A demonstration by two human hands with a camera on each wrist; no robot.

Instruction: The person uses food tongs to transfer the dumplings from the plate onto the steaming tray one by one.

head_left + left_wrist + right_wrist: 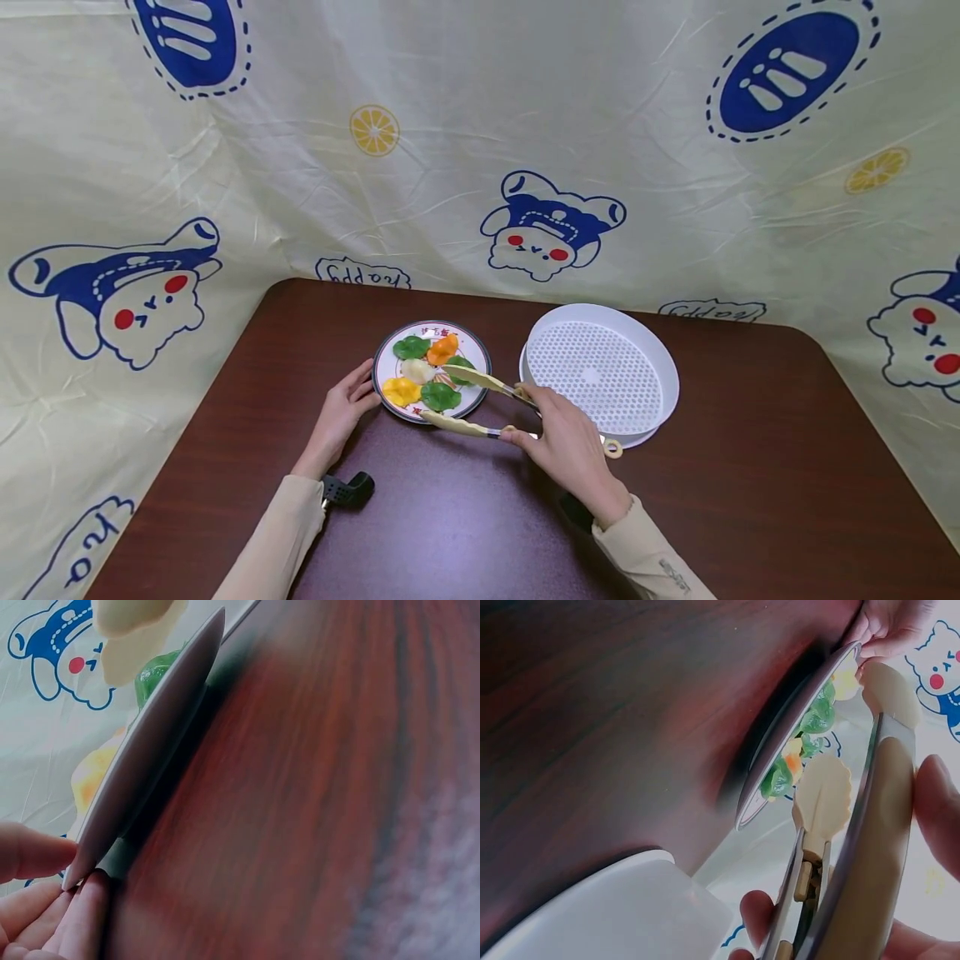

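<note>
One brown table (435,517) meets a printed sheet (435,200). Near the far edge, the left hand (341,417) pinches a plate (384,367); the right hand (566,442) holds spread tongs (477,377) there, lengthwise toward the left edge.

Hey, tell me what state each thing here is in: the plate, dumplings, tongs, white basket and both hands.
Plate: face up, bearing food
Dumplings: six, all on the plate
Tongs: open, tips apart, gripping nothing
White basket: upright, uncovered
Left hand: pinching the plate's rim
Right hand: holding the tongs
</note>
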